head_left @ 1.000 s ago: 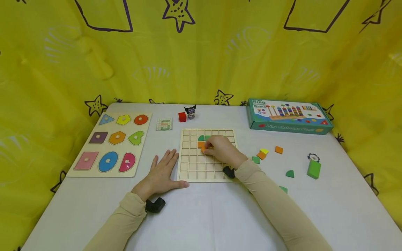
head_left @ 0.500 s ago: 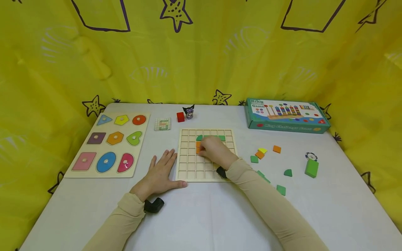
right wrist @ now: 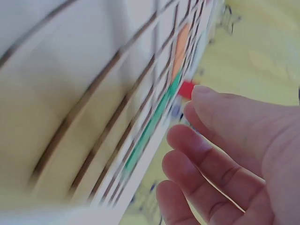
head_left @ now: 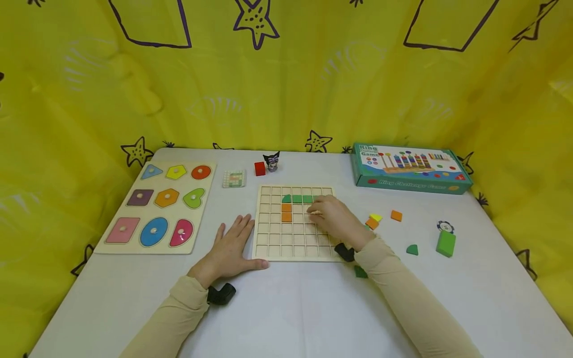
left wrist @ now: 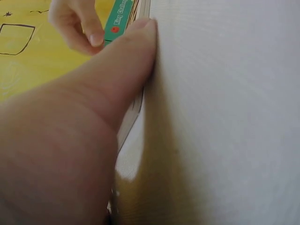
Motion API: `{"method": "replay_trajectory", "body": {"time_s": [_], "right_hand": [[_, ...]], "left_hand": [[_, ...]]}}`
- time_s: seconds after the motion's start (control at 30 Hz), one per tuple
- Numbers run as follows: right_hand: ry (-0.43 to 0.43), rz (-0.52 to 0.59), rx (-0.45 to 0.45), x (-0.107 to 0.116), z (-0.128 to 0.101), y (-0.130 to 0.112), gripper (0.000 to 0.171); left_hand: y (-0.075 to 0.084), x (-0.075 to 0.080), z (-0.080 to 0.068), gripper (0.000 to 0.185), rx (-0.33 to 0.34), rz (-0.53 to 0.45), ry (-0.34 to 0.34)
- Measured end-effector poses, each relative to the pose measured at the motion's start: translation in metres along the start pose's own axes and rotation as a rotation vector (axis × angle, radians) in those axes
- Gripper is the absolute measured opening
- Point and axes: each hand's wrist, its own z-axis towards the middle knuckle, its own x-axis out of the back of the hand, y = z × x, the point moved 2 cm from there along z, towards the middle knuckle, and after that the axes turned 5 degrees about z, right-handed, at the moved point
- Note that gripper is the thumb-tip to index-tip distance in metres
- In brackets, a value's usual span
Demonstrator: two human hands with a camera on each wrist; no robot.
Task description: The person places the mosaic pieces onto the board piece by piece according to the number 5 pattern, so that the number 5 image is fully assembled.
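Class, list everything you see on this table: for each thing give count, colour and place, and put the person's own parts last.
Grid board: one, pale wood, table centre.
Tiles in the board: green ones in a row, two orange below its left end.
Loose tiles: several, orange, yellow, green, right of the board.
Green block: one, far right.
Shape puzzle: one, nine coloured shapes, left.
Pattern card: one, behind the board.
Red cube: one, back centre.
Small figure: one, dark, beside the cube.
Game box: one, teal, back right.
Left hand: flat, thumb against the board's edge.
Right hand: over the board's right side, fingers relaxed, holding nothing.
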Motion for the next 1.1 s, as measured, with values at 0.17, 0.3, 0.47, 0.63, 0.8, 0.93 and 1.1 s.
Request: {"method": "replay_trajectory", "body": {"time_s": [0.17,0.3,0.47,0.63,0.8,0.93,1.1], "right_hand": [[0.048,-0.012,-0.086,0.028,-0.032,0.041,0.018],[0.059,-0.013,-0.198,0.049,-0.058,0.072,0.02],[0.064,-0.009,-0.31,0.066,-0.087,0.098,0.026],[0.076,-0.048,-0.348,0.075,-0.105,0.11,0.034],[0.074,-0.071,-0.38,0.078,-0.115,0.118,0.041],[0.071,-0.083,-0.382,0.078,-0.117,0.124,0.043],[0.046,-0.088,-0.391,0.076,-0.116,0.13,0.039]], "left_hand": [[0.001,0.001,0.0,0.116,0.007,0.003,0.001],[0.001,0.002,0.0,0.116,0.008,0.014,-0.001],[0.001,0.001,0.0,0.117,0.008,0.01,0.0],[0.001,-0.001,0.0,0.117,0.009,0.001,-0.014],[0.001,0.0,-0.001,0.117,0.009,0.004,-0.009],[0.002,0.0,0.0,0.117,0.005,0.005,-0.003],[0.001,0.0,0.001,0.116,0.007,0.012,0.001]]}}
